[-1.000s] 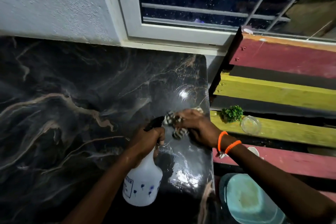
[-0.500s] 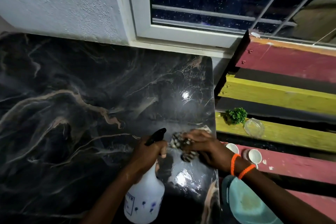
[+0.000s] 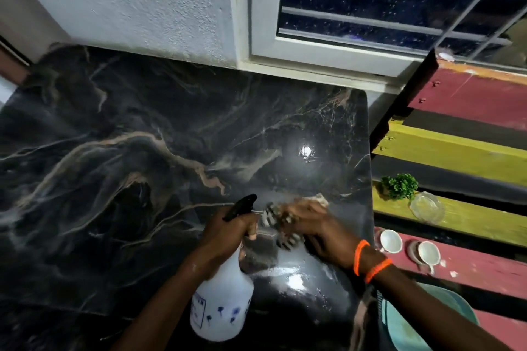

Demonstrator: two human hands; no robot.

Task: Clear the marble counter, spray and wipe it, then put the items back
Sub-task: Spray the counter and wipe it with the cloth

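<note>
The black marble counter [image 3: 142,151] with pale veins fills the left and middle of the view. My left hand [image 3: 228,234] grips the neck of a white spray bottle [image 3: 221,308] with a black trigger head, held above the counter's near right part. My right hand [image 3: 316,229], with orange bands at the wrist, presses a striped cloth [image 3: 273,216] flat on the counter just right of the bottle's nozzle. The hand covers most of the cloth. The counter shines wet below the cloth.
A bench of red, yellow and black planks [image 3: 456,157] stands to the right of the counter. On it lie a small green plant [image 3: 400,185], a glass dish [image 3: 426,206] and two white cups [image 3: 390,241]. A teal plate [image 3: 405,328] sits below. Wall and window are behind.
My right hand has pulled the cloth toward me along the counter's right side. The left hand and bottle stayed beside it. The view has shifted, showing two white cups on the bench.
</note>
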